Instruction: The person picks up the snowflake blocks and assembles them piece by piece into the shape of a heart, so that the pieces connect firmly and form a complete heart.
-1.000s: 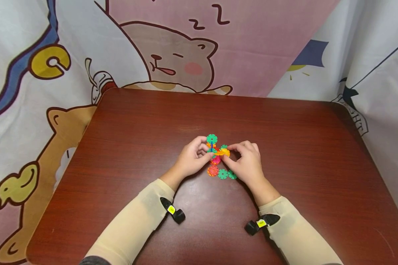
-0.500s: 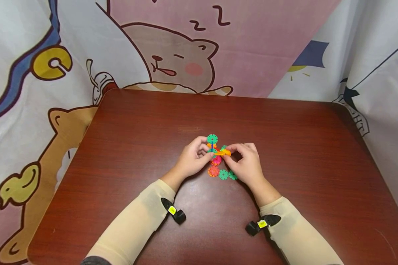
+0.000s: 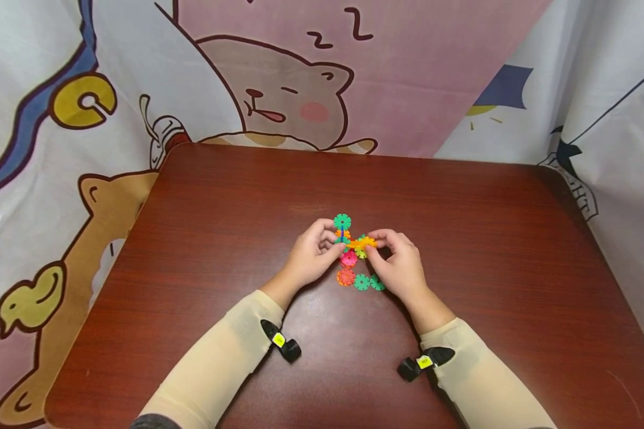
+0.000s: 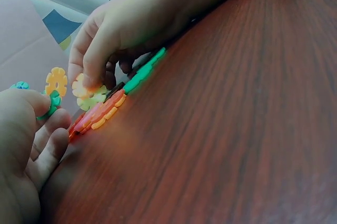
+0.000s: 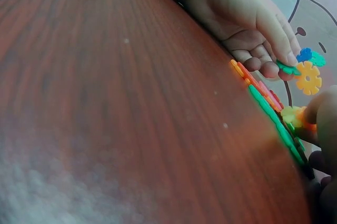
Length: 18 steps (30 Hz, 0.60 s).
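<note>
Slotted plastic building discs are joined between my hands. The left hand pinches a green disc with its thumb and fingers. From that disc rise an orange disc, a blue disc and an upper green disc. My right hand pinches an orange disc at the right side of the joined discs. Just below its fingertips is a yellow-green disc; whether it is joined to the pinched disc I cannot tell.
Flat on the brown table lie a pink disc, a red disc over an orange one, and a green disc in a row, partly under the right hand. A cartoon-printed curtain hangs behind the table.
Both hands have lifted the joined discs slightly. The right fingertips have shifted along the orange disc, and the yellow-green disc has come into sight beneath it. Discs on the table stay put.
</note>
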Available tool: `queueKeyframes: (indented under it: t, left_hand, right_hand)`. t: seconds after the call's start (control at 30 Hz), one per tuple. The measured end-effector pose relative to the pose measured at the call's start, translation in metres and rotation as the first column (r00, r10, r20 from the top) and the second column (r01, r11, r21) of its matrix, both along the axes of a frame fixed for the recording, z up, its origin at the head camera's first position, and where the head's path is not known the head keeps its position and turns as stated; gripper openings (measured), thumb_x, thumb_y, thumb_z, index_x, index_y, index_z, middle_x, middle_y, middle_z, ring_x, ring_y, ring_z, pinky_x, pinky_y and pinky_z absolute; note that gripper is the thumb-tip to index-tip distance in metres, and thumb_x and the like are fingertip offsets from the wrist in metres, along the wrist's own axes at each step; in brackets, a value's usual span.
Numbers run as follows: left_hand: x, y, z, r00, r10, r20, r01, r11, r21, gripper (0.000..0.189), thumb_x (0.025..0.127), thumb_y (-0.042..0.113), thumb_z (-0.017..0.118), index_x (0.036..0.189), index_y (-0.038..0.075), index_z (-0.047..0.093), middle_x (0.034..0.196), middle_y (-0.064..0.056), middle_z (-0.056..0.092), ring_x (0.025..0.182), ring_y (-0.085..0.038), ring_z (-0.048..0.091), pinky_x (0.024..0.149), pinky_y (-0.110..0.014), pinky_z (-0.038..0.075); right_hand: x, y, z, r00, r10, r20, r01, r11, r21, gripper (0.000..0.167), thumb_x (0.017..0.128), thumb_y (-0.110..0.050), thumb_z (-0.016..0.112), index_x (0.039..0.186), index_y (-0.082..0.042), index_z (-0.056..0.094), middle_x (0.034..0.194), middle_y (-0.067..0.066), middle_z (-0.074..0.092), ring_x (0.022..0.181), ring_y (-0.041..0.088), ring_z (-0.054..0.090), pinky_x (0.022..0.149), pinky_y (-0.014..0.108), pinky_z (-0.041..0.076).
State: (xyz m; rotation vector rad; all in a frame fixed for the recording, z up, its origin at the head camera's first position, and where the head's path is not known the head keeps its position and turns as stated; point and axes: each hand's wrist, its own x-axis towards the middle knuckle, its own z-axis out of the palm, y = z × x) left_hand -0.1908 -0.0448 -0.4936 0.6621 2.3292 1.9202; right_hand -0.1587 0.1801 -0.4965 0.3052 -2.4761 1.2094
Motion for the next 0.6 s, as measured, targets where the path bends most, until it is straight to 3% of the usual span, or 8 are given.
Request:
queueKeyframes:
  t: [0.13, 0.33, 0.6]
  left_hand:
    - [-0.0003, 0.0004, -0.0006, 1.0, 0.007, -0.001, -0.007, 1.0, -0.001, 0.038, 0.094, 0.0, 0.077, 0.125, -0.008, 0.056, 0.093, -0.013, 0.074, 0.082, -0.018, 0.069, 0.077, -0.025, 0.06]
    - [-0.0005, 0.0001, -0.0011, 1.0, 0.014, -0.009, -0.014, 1.0, -0.008, 0.035, 0.094, 0.0, 0.077, 0.123, -0.005, 0.058, 0.093, -0.012, 0.073, 0.083, -0.018, 0.069, 0.077, -0.025, 0.06]
    - [-0.0011, 0.0006, -0.002, 1.0, 0.021, 0.011, -0.021, 1.0, 0.016, 0.033, 0.096, -0.001, 0.075, 0.123, -0.004, 0.057, 0.093, -0.013, 0.074, 0.082, -0.021, 0.071, 0.077, -0.026, 0.062]
  right_hand:
    - [-0.0016, 0.0006, -0.0025, 0.998, 0.024, -0.055, -0.023, 0.999, 0.023, 0.016, 0.085, -0.007, 0.085, 0.098, -0.005, 0.075, 0.094, 0.008, 0.075, 0.094, 0.03, 0.062, 0.083, 0.041, 0.049]
    - [-0.0038, 0.001, -0.0047, 0.994, 0.027, -0.104, -0.029, 1.0, -0.011, 0.013, 0.083, -0.007, 0.085, 0.093, -0.006, 0.076, 0.101, 0.009, 0.072, 0.099, 0.031, 0.063, 0.089, 0.042, 0.048]
    - [-0.0009, -0.0018, -0.0035, 0.997, -0.02, -0.072, 0.011, 0.991, -0.131, 0.01, 0.088, -0.001, 0.083, 0.094, -0.005, 0.076, 0.084, 0.004, 0.068, 0.071, 0.017, 0.059, 0.064, 0.019, 0.046]
